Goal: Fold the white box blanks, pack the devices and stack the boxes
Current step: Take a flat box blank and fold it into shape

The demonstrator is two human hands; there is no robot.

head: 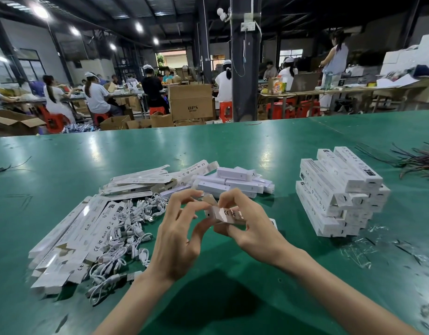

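Both hands meet over the middle of the green table (208, 151). My right hand (247, 228) grips a small white box (226, 213) printed with CE marks, its end flap standing open. My left hand (177, 230) pinches that box's left end with thumb and fingertips. Flat white box blanks (70, 235) lie in a long pile at the left. A heap of white cables (126, 228) sits beside them. White devices (235, 181) lie in a loose group just beyond my hands. Finished boxes (339, 189) are stacked at the right.
Dark twist ties and wires (419, 160) lie at the far right edge. Bits of clear plastic wrap (358, 250) are scattered on the table near the stack. Beyond the table, people sit at benches among cardboard cartons (191, 102).
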